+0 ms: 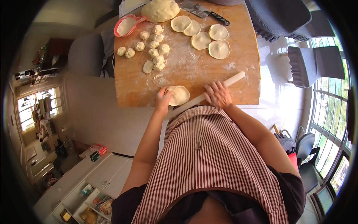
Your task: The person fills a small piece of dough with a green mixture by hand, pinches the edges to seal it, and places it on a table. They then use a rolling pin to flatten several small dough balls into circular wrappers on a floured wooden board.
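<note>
My left hand (163, 100) pinches the left rim of a thin dough round (179, 95) near the front edge of the floured wooden board (134, 91). Under my right hand (218, 94) lies a pale wooden rolling pin (234, 79), slanting from the lower left to the upper right. Its lower end passes just beside the dough round, over the board's front edge. Several small dough pieces (164, 49) are scattered on the left half of the board. Farther back on the right, several rolled dough rounds (219, 49) lie flat, some overlapping.
At the back of the board are a large dough lump (160, 10), a red scoop of flour (126, 26) and a cleaver (199, 10) with a black handle. Covered chairs (314, 65) stand to the right; a grey chair (85, 55) is at the left.
</note>
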